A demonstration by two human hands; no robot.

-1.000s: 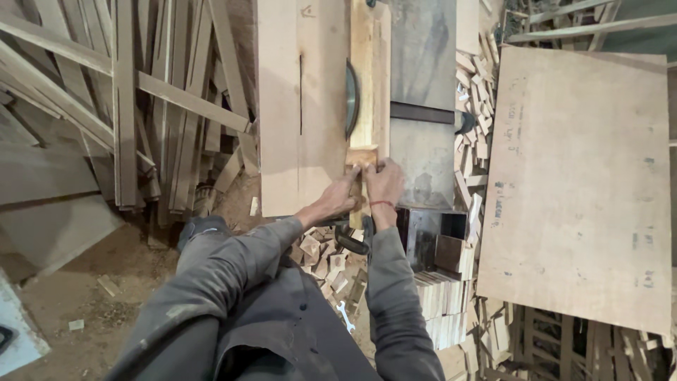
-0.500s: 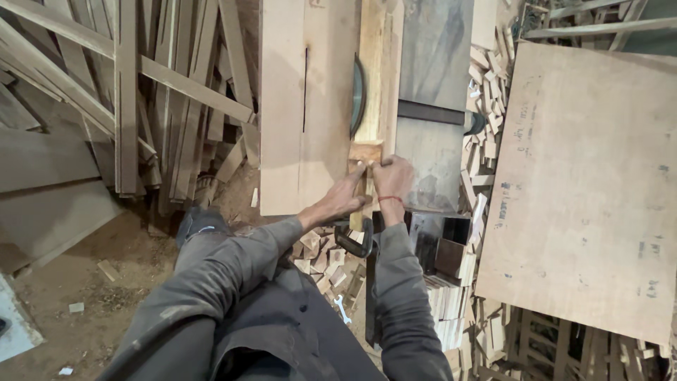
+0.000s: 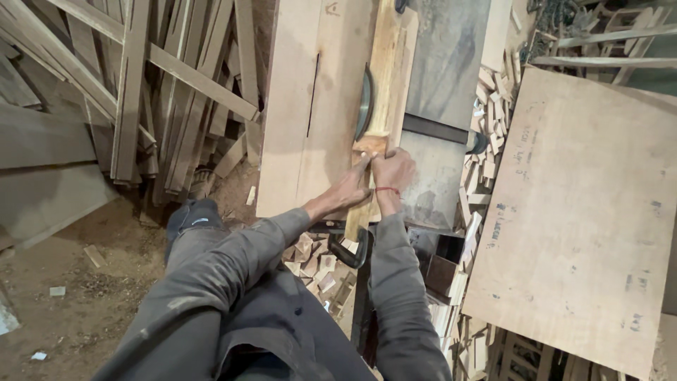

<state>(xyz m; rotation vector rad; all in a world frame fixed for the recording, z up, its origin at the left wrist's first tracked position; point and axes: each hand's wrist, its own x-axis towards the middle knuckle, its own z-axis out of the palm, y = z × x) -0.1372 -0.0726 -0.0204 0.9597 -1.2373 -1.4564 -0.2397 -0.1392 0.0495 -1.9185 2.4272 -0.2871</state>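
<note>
While both hands, left hand point(image 3: 350, 189) and right hand point(image 3: 392, 173), pinch the small wood block point(image 3: 371, 144) on the tabletop point(image 3: 300, 106) just before the saw blade point(image 3: 364, 106), feeding seems underway, demanding fingers clear of teeth.

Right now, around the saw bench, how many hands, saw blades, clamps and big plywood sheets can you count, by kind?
Hands: 2, the left hand and the right hand, both pressed on the small wood block
Saw blades: 1, the saw blade
Clamps: 1, the clamp
Plywood sheets: 1, the plywood sheet
Total: 5
</note>
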